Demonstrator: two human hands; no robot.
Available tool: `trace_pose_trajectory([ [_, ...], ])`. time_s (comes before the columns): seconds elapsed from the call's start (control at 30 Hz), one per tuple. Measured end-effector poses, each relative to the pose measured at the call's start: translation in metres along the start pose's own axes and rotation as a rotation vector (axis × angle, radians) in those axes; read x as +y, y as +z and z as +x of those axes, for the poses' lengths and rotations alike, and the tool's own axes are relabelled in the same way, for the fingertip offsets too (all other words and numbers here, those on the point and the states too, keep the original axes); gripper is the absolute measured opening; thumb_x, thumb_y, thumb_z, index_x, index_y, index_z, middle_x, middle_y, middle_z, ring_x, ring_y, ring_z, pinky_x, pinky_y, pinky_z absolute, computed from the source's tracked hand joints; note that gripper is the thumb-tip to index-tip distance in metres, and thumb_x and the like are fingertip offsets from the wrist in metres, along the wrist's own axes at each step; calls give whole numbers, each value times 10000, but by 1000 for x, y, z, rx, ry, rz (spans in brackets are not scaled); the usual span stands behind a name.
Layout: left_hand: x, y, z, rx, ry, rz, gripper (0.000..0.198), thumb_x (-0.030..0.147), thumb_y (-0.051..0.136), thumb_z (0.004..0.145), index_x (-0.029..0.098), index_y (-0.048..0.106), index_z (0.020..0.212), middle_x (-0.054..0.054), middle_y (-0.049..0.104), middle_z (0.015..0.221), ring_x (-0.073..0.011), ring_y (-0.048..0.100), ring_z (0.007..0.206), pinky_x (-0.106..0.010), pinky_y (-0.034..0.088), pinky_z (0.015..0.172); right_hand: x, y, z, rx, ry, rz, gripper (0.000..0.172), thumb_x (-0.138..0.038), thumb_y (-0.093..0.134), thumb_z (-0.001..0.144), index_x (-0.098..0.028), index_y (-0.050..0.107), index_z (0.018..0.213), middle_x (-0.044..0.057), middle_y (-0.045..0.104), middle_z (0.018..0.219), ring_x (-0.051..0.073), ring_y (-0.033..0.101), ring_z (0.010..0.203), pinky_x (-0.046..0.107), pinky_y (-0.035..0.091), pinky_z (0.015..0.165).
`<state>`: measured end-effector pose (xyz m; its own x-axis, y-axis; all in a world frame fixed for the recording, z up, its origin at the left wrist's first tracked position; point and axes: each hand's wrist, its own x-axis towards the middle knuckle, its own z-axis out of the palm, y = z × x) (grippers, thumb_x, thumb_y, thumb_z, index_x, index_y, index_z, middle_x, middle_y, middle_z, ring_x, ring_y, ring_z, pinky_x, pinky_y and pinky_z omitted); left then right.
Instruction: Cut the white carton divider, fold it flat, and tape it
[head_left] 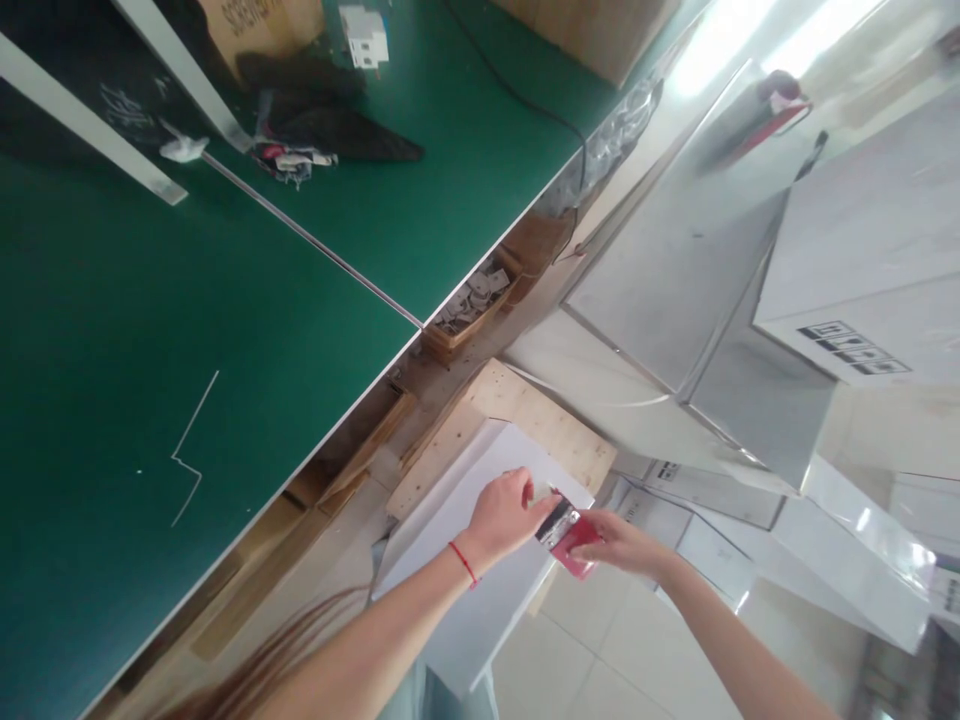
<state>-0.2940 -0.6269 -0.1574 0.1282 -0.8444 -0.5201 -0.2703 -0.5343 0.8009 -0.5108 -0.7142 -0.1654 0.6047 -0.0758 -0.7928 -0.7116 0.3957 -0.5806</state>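
Observation:
A small red item with a black and silver end (576,545) is held over a white box (487,500). My right hand (611,543) grips its red part from the right, thumb on top. At the black and silver end is my left hand (511,510), its fingers bent and pinched at the edge; a red string circles that wrist. Whatever the left fingertips hold beyond this edge is too small to make out.
A green table (300,320) fills the left, with a dark cloth (337,125) and a small white device (365,38) on it. A wooden board (551,420) lies beneath the white box. Large white cartons (862,240) stand at the right.

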Motion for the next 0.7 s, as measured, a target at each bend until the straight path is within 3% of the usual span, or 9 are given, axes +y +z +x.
trace_pose_trajectory([
  [0.2,-6,-7,-1,-19,1,17,77,198,602,785,188,582,711,-16,650,750,-158,552,681,-286,360,646,-6,-3,5,1,15,-51,507,-514,784,724,-124,664,1026,52,691,872,195,612,795,304,463,726],
  [0.33,-15,-6,12,-102,-67,-193,124,120,558,745,176,629,660,-4,654,668,-154,592,675,-268,390,646,-4,-4,6,-14,17,-64,523,-529,780,732,-126,656,1040,59,690,884,203,617,808,309,481,727],
  [0.47,-17,-9,16,-37,-129,-268,119,189,567,777,180,564,658,20,582,624,-144,553,629,-266,380,617,-1,-4,7,-31,22,-30,544,-526,780,739,-126,651,1084,60,687,899,199,612,814,310,476,741],
  [0.6,-4,-16,6,5,-58,-122,239,360,628,804,200,504,678,27,551,657,-149,510,653,-281,352,623,-5,-3,6,-19,27,-69,552,-533,767,743,-121,650,1092,69,683,915,212,607,835,323,469,763],
  [0.7,6,-18,1,13,-17,24,180,311,644,782,204,509,729,6,591,752,-164,538,723,-291,374,667,-13,0,5,-1,28,-138,553,-523,753,740,-121,652,1107,76,679,929,226,602,846,332,470,765],
])
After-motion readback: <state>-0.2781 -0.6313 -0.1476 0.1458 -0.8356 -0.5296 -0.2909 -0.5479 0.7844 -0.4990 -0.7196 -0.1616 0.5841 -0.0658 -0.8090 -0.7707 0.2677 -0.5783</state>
